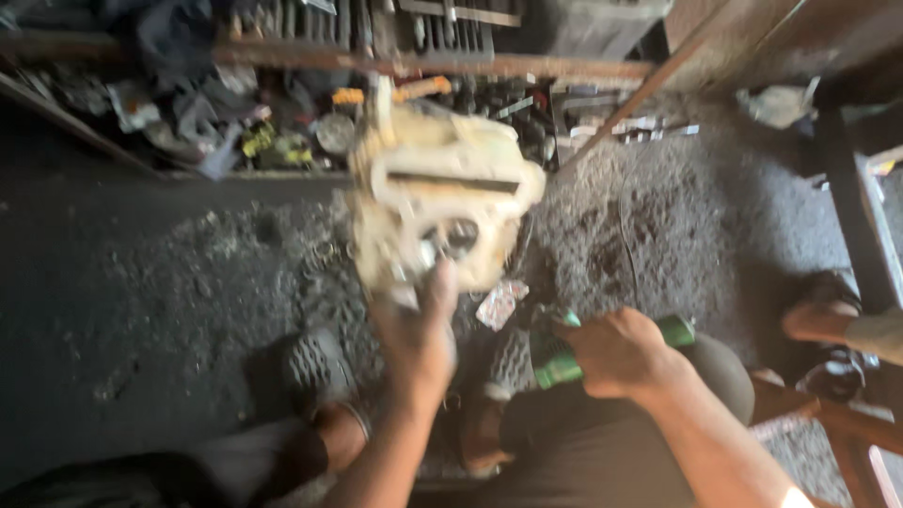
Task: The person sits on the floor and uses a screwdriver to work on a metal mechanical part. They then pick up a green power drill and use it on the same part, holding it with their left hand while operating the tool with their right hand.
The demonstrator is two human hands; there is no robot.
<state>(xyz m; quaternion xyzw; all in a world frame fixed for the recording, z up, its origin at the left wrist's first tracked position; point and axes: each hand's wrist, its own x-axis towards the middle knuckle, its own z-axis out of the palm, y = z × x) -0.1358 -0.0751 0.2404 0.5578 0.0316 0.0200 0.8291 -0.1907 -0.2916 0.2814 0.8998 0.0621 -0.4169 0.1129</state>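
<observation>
The frame is motion-blurred. My left hand (419,334) reaches forward and grips the near end of a cream-coloured plastic machine housing (442,202) with a dark slot on top, held above the dusty floor. My right hand (616,353) is closed around a green power tool (564,362) by my right knee. My feet in dark sandals (315,367) rest below the housing.
A low wooden shelf (310,56) crammed with tools and metal parts runs along the back. Grey shavings cover the floor (658,216). Another person's foot in a sandal (828,315) is at the right, beside a dark table leg (861,216).
</observation>
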